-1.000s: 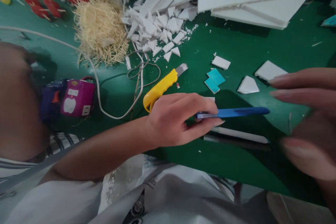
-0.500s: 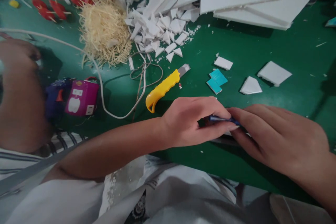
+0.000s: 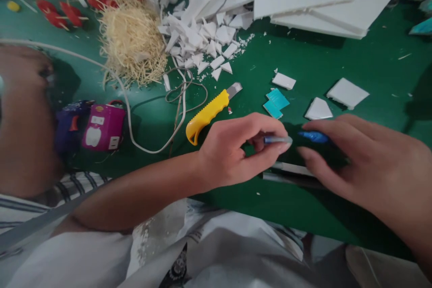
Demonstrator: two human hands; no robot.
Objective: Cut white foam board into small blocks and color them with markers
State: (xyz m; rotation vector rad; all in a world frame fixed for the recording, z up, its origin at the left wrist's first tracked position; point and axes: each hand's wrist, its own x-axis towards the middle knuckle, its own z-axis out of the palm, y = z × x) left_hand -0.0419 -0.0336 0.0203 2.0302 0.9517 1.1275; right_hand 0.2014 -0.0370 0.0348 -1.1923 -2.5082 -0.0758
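My left hand (image 3: 241, 148) is closed, pinching a pen cap (image 3: 276, 140) with a blue end between thumb and fingers. Just to its right, my right hand (image 3: 366, 162) holds a blue pen (image 3: 315, 137), its tip pointing left at the cap with a small gap between them. The rest of the pen is hidden in the hand. Under the right fingers lies a thin pale strip (image 3: 293, 168), partly covered, on the green table (image 3: 232, 207). A yellow box cutter (image 3: 207, 117) with its blade out lies beyond my left wrist.
Cut white foam pieces (image 3: 347, 93) and a turquoise piece (image 3: 276, 102) lie beyond my hands. Farther back are foam scraps (image 3: 202, 40), white foam sheets (image 3: 313, 9) and a heap of thin sticks (image 3: 131, 45). A white cable (image 3: 130, 121) loops beside a magenta box (image 3: 104, 127). Another person's arm (image 3: 27, 121) rests at left.
My hands were together on the pen; now they are apart, with the cap in the left and the blue pen in the right. The pale strip beneath shows more.
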